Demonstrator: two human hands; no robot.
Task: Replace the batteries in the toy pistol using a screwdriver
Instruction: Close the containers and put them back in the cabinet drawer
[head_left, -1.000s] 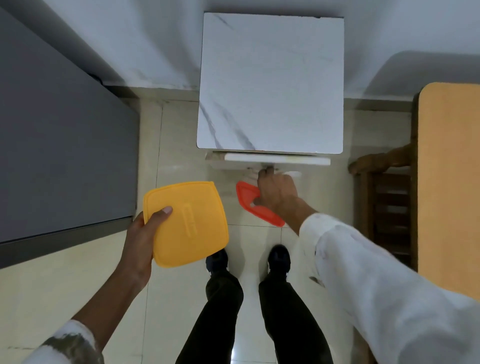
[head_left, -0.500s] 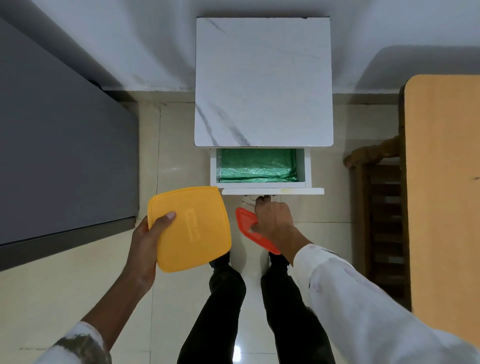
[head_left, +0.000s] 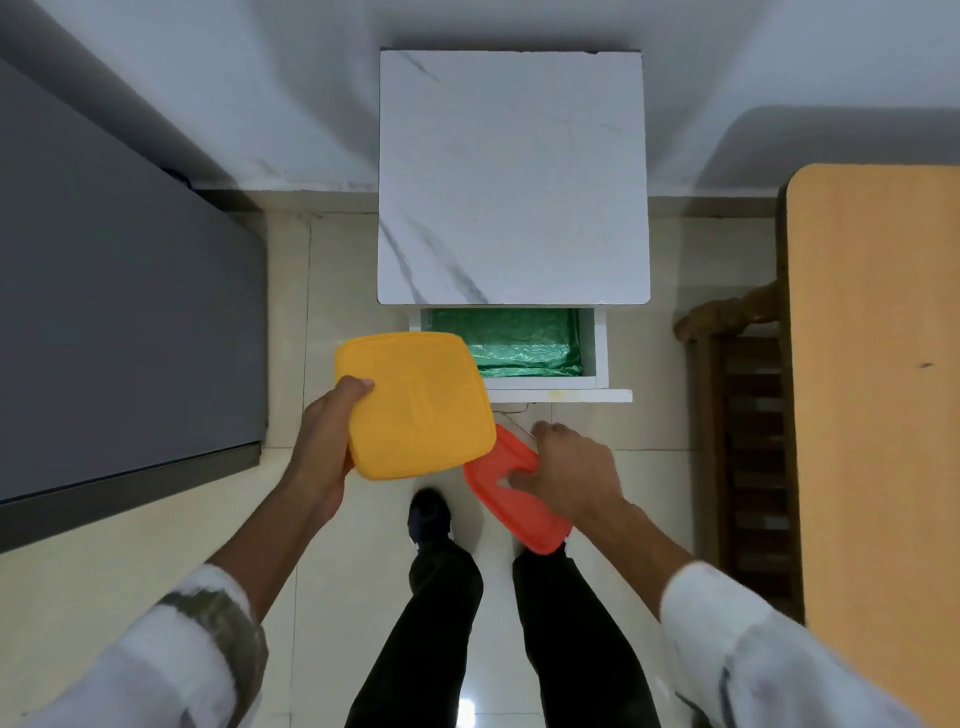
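Note:
My left hand (head_left: 324, 447) grips a square yellow-lidded container (head_left: 415, 405) by its left edge, held over the front left corner of the pulled-out drawer (head_left: 561, 396). My right hand (head_left: 569, 470) holds a red-lidded container (head_left: 511, 493) just below the drawer front, thumb on the lid. The two containers overlap at the yellow one's lower right corner. No toy pistol, screwdriver or batteries can be seen.
The drawer belongs to a white marble-top cabinet (head_left: 514, 176) and holds a green plastic sheet (head_left: 519, 340). A dark grey surface (head_left: 119, 312) fills the left. An orange wooden table (head_left: 878, 395) and a wooden chair (head_left: 737, 415) stand at the right. My legs and shoes (head_left: 428, 512) are below on the tiled floor.
The drawer has been pulled out. My right hand has left the drawer front. My left hand has carried the yellow container right and up, over the drawer's corner and the red container.

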